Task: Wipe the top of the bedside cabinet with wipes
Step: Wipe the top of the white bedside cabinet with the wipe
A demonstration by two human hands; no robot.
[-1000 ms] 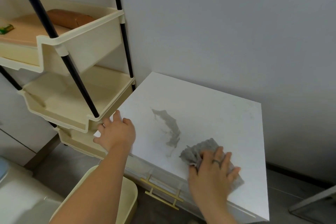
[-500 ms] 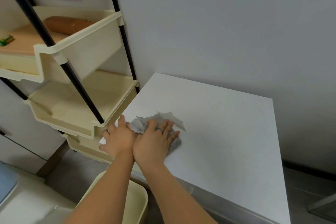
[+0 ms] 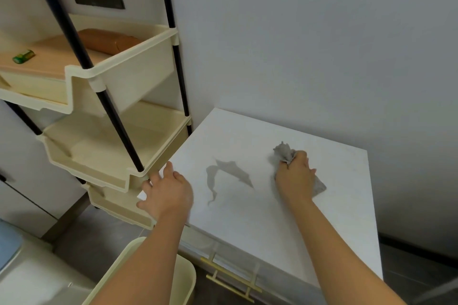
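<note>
The white top of the bedside cabinet [image 3: 285,218] fills the middle right, set against the wall. My right hand [image 3: 295,177] presses a crumpled grey wipe [image 3: 285,153] onto the top near its middle right. A grey wet smear [image 3: 230,171] lies on the surface between my hands. At the cabinet's left front corner, my left hand [image 3: 167,192] rests flat on the edge, fingers spread, holding nothing.
A cream tiered shelf rack [image 3: 119,146] with black poles stands close against the cabinet's left side. A cream bin [image 3: 183,280] sits on the floor below my left arm. The drawer front carries a gold handle [image 3: 230,280]. The wall runs behind and right.
My right hand has swept the wipe from beside my left hand over to the middle right of the top, uncovering a wet smear. My left hand has stayed at the left corner.
</note>
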